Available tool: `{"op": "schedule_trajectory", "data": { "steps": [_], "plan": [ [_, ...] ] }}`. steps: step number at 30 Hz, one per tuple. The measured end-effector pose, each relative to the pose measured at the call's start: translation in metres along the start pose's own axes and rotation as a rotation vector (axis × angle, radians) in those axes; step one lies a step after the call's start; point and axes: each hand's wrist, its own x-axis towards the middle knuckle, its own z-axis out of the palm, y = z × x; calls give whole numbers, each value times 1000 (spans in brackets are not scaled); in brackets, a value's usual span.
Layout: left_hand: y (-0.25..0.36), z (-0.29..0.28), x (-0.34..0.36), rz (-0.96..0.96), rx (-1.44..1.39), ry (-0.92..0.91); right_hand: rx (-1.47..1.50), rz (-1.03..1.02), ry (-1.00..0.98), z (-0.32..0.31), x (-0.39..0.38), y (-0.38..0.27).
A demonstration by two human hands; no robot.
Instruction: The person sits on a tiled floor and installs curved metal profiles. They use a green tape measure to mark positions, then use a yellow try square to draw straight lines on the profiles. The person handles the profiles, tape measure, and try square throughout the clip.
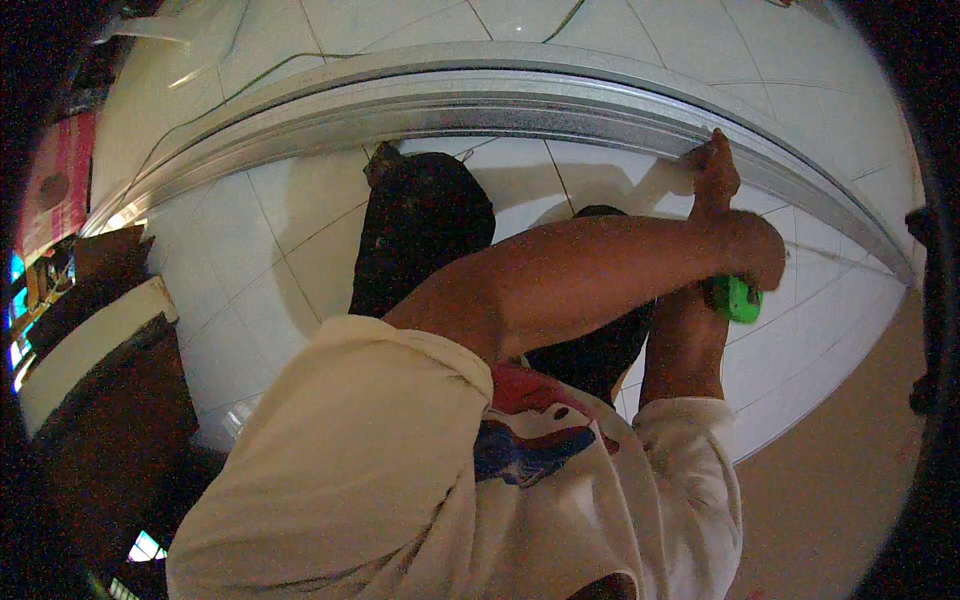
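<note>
My left arm reaches across my body to the right. My left hand [757, 252] is closed around a green tape measure [738, 299], whose case shows below the fingers. A thin pale strip [835, 257] runs off to the right beside that hand; whether it is the blade I cannot tell. My right forearm passes under the left one. Beyond it, my right hand [714, 172] touches the near edge of long grey metal profiles [520, 110], its fingers drawn together. Anything pinched there is too small to make out.
The profiles lie across white floor tiles [230, 260] in front of my black-trousered legs [425, 220]. A thin green cable [285, 68] runs over the tiles behind them. Dark and cream-coloured pieces [110, 340] stand at the left, near a pink cloth [70, 180]. A brownish surface [810, 450] borders the right.
</note>
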Motion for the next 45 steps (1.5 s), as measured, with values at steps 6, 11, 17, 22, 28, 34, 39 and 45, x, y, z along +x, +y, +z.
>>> {"op": "schedule_trajectory", "data": {
  "steps": [6,11,17,22,28,34,39,45],
  "plan": [
    [13,-3,-2,39,-191,-77,-31,-29,7,17,30,50],
    [0,-3,-24,-36,-230,-130,285,101,-19,29,41,67],
    [-4,-6,-27,-72,-197,-119,-81,-10,-14,17,24,53],
    [7,-4,-11,-76,-117,-84,-92,81,23,13,17,40],
    [-11,17,23,31,177,-82,-90,9,28,25,17,45],
    [-7,25,33,8,-12,-37,-67,20,10,34,20,51],
    [1,16,19,-212,-224,-25,-36,38,-9,38,24,57],
    [-11,58,49,78,64,11,-18,78,-30,44,11,48]
  ]
}}
